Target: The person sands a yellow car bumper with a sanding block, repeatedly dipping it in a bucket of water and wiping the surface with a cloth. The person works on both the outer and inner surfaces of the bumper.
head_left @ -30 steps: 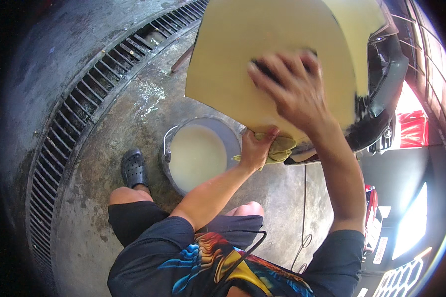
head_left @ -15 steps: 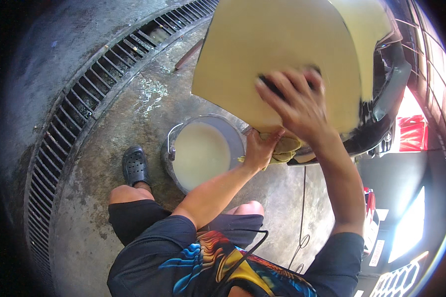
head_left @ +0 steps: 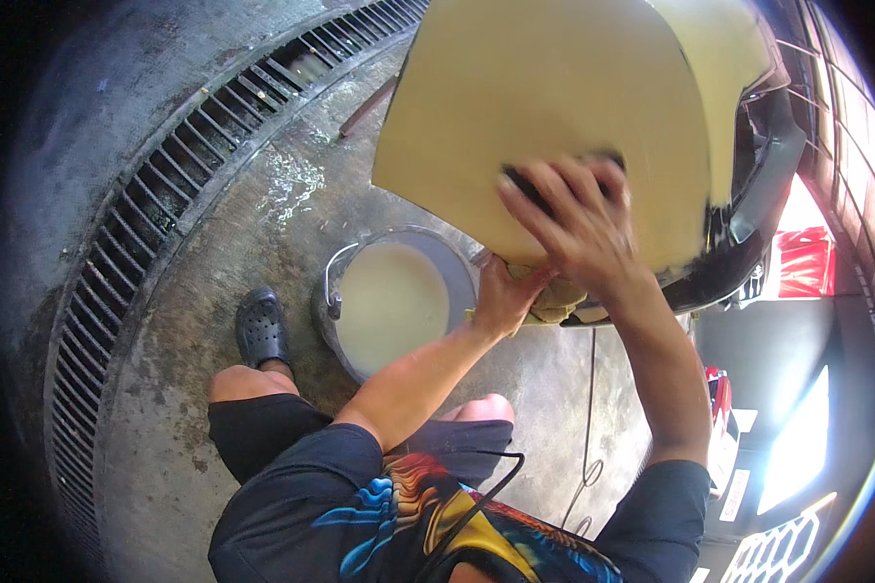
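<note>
Head view: the right hand (head_left: 588, 223) has slid slightly down the yellow panel (head_left: 535, 78) since a moment ago, so its dark block (head_left: 530, 189) now works nearer the lower edge. Its fingers curl over the block, palm down, forearm raised steeply. The left hand (head_left: 506, 296) grips a yellowish cloth (head_left: 560, 299) at that edge, near the bucket (head_left: 463, 282).

A slatted drain grate (head_left: 156, 202) curves along the left of the stained concrete floor (head_left: 175, 389), with a shiny wet patch (head_left: 292, 185) to its right. Right of centre, a thin dark cable (head_left: 589, 423) trails toward the near side and loops. Farther right are a red object (head_left: 805, 260) and, nearer, a glaring white panel (head_left: 797, 442).
</note>
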`<state>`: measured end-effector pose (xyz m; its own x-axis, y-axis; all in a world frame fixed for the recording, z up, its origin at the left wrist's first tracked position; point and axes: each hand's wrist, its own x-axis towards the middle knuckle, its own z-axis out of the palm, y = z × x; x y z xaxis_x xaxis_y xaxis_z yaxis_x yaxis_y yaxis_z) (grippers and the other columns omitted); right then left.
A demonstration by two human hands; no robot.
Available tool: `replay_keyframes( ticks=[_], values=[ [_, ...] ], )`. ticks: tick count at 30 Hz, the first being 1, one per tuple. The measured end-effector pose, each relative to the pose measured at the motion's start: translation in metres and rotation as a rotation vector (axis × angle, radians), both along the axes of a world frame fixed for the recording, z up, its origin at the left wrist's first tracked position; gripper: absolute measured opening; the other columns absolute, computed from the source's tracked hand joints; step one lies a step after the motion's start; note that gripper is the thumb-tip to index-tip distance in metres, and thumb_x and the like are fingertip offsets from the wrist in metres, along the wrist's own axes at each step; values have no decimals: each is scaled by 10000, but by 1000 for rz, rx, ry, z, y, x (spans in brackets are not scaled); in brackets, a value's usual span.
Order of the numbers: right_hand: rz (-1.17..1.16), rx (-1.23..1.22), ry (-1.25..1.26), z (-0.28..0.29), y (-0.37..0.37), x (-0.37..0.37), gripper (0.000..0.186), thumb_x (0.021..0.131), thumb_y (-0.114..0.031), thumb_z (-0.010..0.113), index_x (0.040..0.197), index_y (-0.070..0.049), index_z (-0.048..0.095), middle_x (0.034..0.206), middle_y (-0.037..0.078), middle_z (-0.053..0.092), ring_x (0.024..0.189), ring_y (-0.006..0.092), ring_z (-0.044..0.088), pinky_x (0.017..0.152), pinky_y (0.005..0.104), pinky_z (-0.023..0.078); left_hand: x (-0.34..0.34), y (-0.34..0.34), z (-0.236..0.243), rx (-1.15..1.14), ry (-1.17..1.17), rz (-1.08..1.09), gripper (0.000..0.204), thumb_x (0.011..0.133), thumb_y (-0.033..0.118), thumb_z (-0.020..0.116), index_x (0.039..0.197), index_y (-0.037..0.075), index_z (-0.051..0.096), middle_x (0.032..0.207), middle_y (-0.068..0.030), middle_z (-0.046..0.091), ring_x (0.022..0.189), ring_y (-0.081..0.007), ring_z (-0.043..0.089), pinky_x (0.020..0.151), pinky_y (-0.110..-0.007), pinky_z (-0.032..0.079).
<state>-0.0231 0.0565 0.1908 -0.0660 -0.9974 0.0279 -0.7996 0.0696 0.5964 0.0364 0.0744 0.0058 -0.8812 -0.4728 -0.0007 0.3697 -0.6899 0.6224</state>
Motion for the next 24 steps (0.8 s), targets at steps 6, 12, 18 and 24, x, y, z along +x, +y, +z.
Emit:
replay_keyframes(
  ticks=[6,12,18,24],
  values=[
    [10,-70,24,-5,-42,-12,463,880,-229,662,1336,-154,694,1343,12,637,1258,215,594,1068,456,419,6,-5,4,-80,-55,-58,520,844,229,957,1205,-35,691,1119,-151,782,1020,-226,749,913,-375,600],
    [-70,-95,23,19,64,28,545,772,-233,737,1316,-219,765,1332,27,704,1224,227,641,1104,473,357,-1,-5,2,40,46,-72,461,821,219,974,1126,-32,735,1129,-139,789,1004,-207,755,880,-362,615],
    [40,-104,80,20,-32,-32,443,896,-240,651,1333,-189,698,1327,21,640,1252,234,586,1065,484,387,3,-2,1,115,51,-155,415,830,169,963,1116,-30,737,1125,-131,788,972,-197,757,865,-350,621],
    [-67,-102,22,24,31,15,573,778,-143,737,1344,-229,742,1339,13,683,1250,224,623,1093,484,349,3,-3,1,165,80,-191,465,841,161,957,1181,-31,706,1107,-118,782,979,-204,755,880,-359,628]
  ],
)
